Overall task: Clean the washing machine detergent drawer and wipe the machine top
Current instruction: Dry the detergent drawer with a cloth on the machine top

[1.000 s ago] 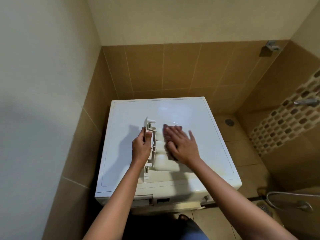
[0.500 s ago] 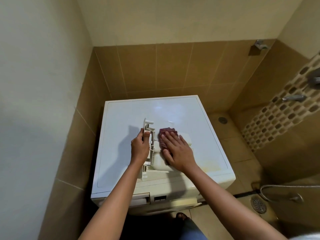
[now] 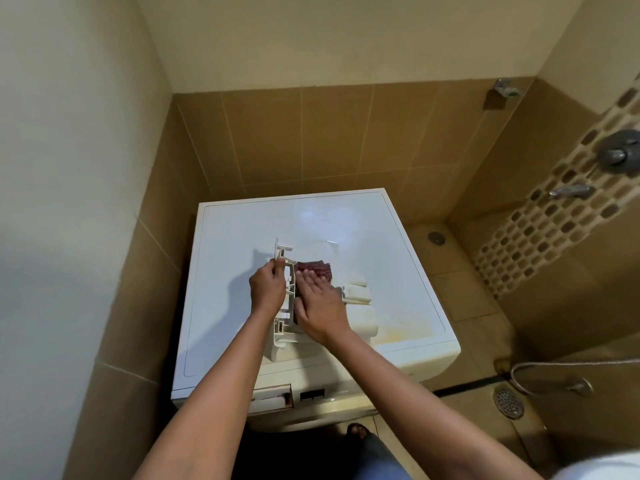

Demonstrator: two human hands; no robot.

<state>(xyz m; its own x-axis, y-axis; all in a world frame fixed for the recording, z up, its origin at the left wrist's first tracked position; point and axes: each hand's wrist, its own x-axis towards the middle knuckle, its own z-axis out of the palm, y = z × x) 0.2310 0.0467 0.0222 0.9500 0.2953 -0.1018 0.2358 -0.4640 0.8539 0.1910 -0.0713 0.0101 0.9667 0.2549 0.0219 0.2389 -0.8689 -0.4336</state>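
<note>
The white detergent drawer (image 3: pixel 358 308) lies on the white top of the washing machine (image 3: pixel 242 230), its front panel turned to the left. My left hand (image 3: pixel 266 285) grips that front panel at its upper end. My right hand (image 3: pixel 320 306) lies flat on a dark red cloth (image 3: pixel 317 269) and presses it into the drawer's far compartment. Only the far edge of the cloth shows beyond my fingers. The empty drawer slot (image 3: pixel 272 396) is visible at the machine's front left.
Tiled walls close in on the left and behind the machine. To the right are the shower floor with a drain (image 3: pixel 507 403), a hose (image 3: pixel 554 372) and wall taps (image 3: pixel 571 191). My foot (image 3: pixel 356 430) shows below the machine's front.
My right hand with the cloth has slid left towards the front panel. The left hand keeps its grip. The camera view has shifted a little.
</note>
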